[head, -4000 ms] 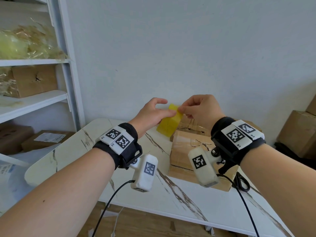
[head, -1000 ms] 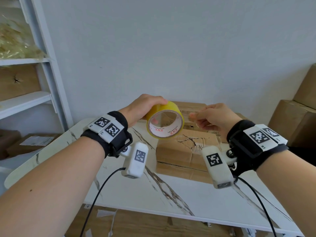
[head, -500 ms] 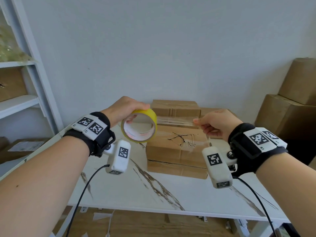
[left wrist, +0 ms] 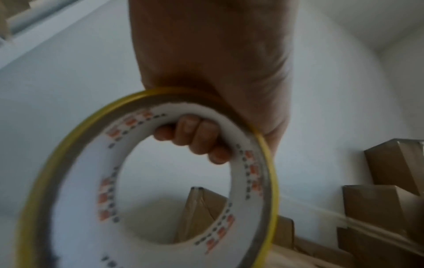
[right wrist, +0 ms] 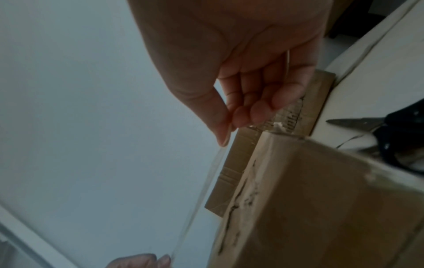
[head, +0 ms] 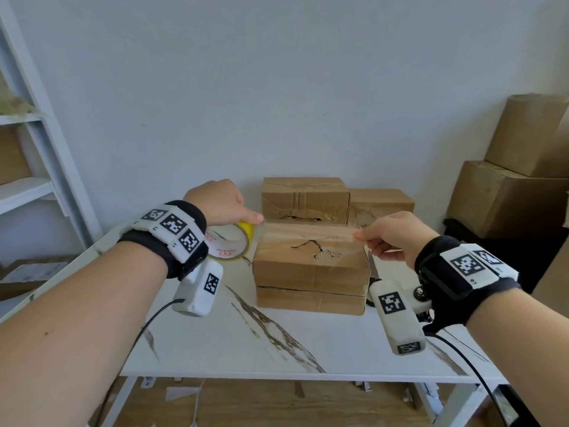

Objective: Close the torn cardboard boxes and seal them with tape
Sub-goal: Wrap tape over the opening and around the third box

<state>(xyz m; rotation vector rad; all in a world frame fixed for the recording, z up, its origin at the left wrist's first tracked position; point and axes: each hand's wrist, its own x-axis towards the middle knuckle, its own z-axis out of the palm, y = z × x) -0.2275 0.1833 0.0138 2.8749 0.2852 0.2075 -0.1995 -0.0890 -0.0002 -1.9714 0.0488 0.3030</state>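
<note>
Writing: the white inner core of the tape roll (head: 230,245) carries rows of small red and dark print, too blurred to read in either view; the wrist bands bear black-and-white square codes.
Left hand (head: 221,202): raised at the left end of the front box, back of the hand up, forearm reaching in from the lower left. Its grip is closed on the roll: the fingers (left wrist: 197,138) curl through the core from above and the palm sits on the yellow outer rim.
Tape roll: held on edge, just beside the upper left corner of the front box, off the table (head: 308,349).
Tape strip (head: 308,234): clear, stretched level from the roll to the right hand, over the back part of the front box's top; whether it touches the cardboard cannot be told.
Front box (head: 311,266): top one of a stack of two on the table, its top torn with a dark jagged crack and bared corrugation.
Right hand (head: 397,237): raised at the box's upper right corner, thumb and fingertips pinching the strip's free end in a narrow grip.
Rear boxes (head: 304,198): against the wall behind the stack.
Scissors (right wrist: 385,137): lying on the table just right of the stack.
</note>
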